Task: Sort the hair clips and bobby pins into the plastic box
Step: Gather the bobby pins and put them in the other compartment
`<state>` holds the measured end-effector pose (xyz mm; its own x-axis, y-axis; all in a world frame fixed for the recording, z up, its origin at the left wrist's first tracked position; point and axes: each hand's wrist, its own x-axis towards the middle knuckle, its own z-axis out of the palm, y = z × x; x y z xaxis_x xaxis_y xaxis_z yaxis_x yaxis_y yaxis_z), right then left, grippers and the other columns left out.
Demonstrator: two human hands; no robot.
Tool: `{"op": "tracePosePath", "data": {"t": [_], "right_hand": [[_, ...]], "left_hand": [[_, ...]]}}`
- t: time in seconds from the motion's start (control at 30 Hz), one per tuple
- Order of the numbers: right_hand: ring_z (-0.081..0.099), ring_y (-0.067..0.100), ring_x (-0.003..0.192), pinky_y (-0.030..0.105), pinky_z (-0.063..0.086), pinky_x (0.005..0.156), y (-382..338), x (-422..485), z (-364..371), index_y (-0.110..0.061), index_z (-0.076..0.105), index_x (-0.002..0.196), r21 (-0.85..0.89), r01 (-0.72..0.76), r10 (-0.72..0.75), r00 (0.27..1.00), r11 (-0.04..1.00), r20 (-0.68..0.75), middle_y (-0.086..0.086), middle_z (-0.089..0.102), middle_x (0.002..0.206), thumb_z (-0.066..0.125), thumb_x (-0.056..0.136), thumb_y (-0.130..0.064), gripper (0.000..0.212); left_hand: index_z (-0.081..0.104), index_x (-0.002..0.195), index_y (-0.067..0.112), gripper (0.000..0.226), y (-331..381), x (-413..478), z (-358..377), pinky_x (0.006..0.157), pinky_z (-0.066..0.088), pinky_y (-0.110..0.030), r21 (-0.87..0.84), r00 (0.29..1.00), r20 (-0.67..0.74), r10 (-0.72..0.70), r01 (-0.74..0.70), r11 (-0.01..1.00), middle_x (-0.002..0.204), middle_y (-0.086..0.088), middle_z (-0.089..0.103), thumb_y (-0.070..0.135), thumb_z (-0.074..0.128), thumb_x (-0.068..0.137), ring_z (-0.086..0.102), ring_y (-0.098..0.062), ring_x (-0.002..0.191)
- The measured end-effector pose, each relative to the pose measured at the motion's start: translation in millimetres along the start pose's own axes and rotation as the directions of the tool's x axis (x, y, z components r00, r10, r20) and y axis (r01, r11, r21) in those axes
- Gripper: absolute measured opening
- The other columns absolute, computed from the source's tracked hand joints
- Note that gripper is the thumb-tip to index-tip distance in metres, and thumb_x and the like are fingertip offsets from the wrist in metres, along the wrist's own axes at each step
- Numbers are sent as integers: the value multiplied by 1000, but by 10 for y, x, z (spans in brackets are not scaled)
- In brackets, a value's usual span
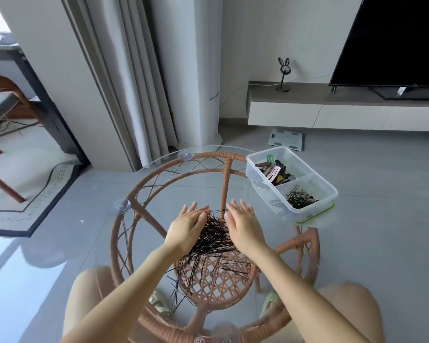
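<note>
Pins (213, 241) make up the large black heap in the middle of the glass worktop (159, 184), with strays fanning toward the near edge. We have a hand on each side of the heap. Our left hand (187, 227) is open, fingers straight, touching the heap's left flank. Our right hand (243, 229) is open too, fingers straight, just beside the heap's right flank. Neither hand grips anything. We judge that we are raking the heap together for a scoop.

The box (258, 184) sits at the far right edge of the worktop, well apart from the heap. Its far compartment holds the clips (275, 170), and its near one a small tangle of pins. We see no clips on the worktop, so that half looks done. Most of the pins are left.

Nothing stands between heap and box. The strays over the rattan lattice (216, 280) below the glass are hard to pick out, so we may be missing some. A green lid (317, 215) seems to lie under the box. A scale (286, 138) rests on the floor beyond, near a TV (394, 40) and a curtain (134, 82).
</note>
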<state>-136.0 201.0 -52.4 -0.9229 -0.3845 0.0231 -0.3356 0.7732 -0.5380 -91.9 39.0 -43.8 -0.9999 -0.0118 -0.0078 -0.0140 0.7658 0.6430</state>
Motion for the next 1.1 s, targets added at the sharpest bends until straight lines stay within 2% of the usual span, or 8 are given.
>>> {"op": "tracePosePath", "data": {"t": [0.17,0.23,0.37,0.53,0.7,0.87,1.0,1.1], "right_hand": [[27,10,139,21,14,115,-117,-394,-22,-16,43,136,169,161,-175,982,972,66,0,41,146,32,99,-26,40],[34,4,134,16,21,111,-109,-581,-138,-16,46,134,283,149,-176,982,947,70,-5,46,140,36,99,-22,37],[37,-21,119,0,27,98,51,-883,-245,-22,55,123,485,52,22,989,873,-145,-19,49,126,37,96,-28,33],[48,3,110,18,34,93,-124,-893,13,-16,53,122,546,-112,315,902,830,-294,-8,53,117,36,98,-24,31],[49,8,107,1,33,82,-609,-701,216,-13,55,119,686,-113,413,863,719,-290,-6,54,113,36,98,-18,29],[49,7,111,-2,36,80,-757,-617,212,-13,54,119,799,-78,437,867,596,-241,-3,56,122,34,99,-18,29],[45,4,118,12,34,88,-477,-647,-79,-24,48,124,635,-105,274,946,765,-173,-15,47,122,50,92,-31,33],[25,9,135,30,23,110,-254,-630,-267,-23,22,143,213,-75,58,995,974,86,-7,29,147,65,74,-54,87]], "left_hand": [[50,132,22,38,12,-313,-66,119,14,-30,-303,996,82,-47,70,950,149,2,37,31,34,99,19,-12,144],[49,133,24,46,-25,-475,-94,121,11,-33,-248,999,-13,-37,32,968,147,4,40,44,29,97,22,-10,143],[40,139,28,74,-77,-946,-12,121,3,-39,62,907,-337,-255,291,955,151,2,33,61,3,83,18,-17,145],[19,146,29,75,215,-1015,329,117,-11,-43,101,871,-313,-379,427,898,158,-10,13,60,-4,81,-5,-33,146],[28,145,19,63,399,-535,437,119,-5,-45,-137,782,-384,-491,478,868,155,-16,20,46,14,90,1,-38,145],[41,136,8,44,546,-428,254,119,15,-42,-553,759,-403,-511,243,797,144,-9,44,27,30,99,28,-24,141],[54,126,18,39,304,-515,-90,110,31,-35,-393,870,-323,-371,233,889,137,-5,51,36,45,93,43,-20,130],[35,139,38,75,78,-495,-369,114,22,-47,10,972,-3,-234,234,972,152,-3,30,62,54,71,25,-25,140]]}}
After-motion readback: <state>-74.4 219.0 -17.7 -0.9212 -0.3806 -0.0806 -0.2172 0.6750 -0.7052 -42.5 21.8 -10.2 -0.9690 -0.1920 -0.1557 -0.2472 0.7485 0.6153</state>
